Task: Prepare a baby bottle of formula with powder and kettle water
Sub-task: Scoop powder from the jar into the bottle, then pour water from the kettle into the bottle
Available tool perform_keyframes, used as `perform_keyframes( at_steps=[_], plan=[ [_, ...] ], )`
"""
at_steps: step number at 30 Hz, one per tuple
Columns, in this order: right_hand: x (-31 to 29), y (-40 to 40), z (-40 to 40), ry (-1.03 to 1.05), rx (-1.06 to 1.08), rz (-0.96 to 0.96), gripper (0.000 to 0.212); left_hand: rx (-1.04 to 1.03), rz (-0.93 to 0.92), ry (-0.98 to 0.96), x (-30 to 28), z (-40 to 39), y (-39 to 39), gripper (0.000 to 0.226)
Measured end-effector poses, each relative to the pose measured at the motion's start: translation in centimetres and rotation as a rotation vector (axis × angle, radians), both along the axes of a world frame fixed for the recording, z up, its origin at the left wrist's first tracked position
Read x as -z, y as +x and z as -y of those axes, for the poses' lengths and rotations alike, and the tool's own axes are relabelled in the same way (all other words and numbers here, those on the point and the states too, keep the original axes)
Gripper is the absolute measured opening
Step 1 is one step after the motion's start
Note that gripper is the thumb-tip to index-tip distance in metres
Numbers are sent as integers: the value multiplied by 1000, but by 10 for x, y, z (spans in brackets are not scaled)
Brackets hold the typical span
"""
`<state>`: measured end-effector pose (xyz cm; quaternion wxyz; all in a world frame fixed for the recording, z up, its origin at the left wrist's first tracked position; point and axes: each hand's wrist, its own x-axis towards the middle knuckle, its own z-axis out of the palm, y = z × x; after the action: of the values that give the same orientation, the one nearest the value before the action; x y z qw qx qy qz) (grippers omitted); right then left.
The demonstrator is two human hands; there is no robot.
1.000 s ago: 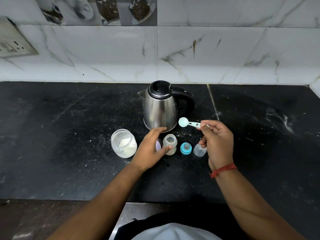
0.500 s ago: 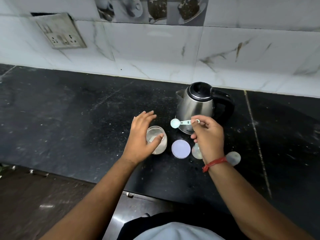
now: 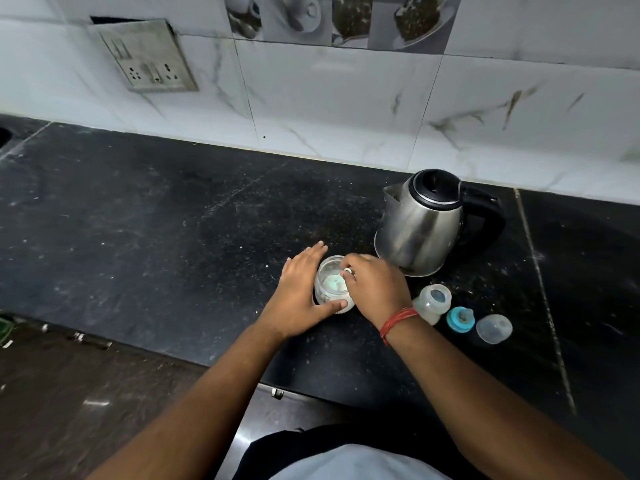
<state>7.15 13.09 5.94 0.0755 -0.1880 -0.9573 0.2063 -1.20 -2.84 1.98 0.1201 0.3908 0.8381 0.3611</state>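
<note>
- Near frame centre, the left hand point(image 3: 300, 295) is wrapping around the glass powder jar point(image 3: 333, 285) on the black counter point(image 3: 156, 244).
- The right hand point(image 3: 375, 285) is pinching a scoop point(image 3: 334, 281) dipped inside the jar.
- Toward the right, the open baby bottle point(image 3: 433, 302) is standing below the steel kettle point(image 3: 424, 223), with the teal teat ring point(image 3: 460, 319) and clear cap point(image 3: 494, 329) beside it.

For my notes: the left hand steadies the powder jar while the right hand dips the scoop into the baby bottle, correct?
Not quite: in the head view the right hand dips the scoop into the powder jar, steadied by the left hand. The baby bottle stands untouched.
</note>
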Motion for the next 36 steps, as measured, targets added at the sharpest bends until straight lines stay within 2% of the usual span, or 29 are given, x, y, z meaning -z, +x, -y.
perform_keyframes(
  at_steps=[4,9,13,18,23,26,30,36],
  plan=[
    [0,-5,3,47,-34,57,21,9,37,-6,4,-2,-1,91],
    [-1,-3,3,-7,-30,45,19,13,41,13,8,-2,-2,92],
    [-7,7,0,-99,28,-96,18,-6,23,65,4,-2,1,90],
    [-24,28,-15,-160,135,-312,17,8,-135,195,-20,-14,4,75],
    [-45,53,-55,-198,297,-591,12,139,-241,278,-53,-49,21,60],
    [-51,67,-86,-246,407,-664,12,227,-202,277,-56,-73,38,56],
    [-48,85,-123,-274,552,-661,14,311,-67,197,-40,-99,60,58],
    [-34,93,-163,-390,657,-549,26,251,206,72,-8,-123,83,77]
  ],
)
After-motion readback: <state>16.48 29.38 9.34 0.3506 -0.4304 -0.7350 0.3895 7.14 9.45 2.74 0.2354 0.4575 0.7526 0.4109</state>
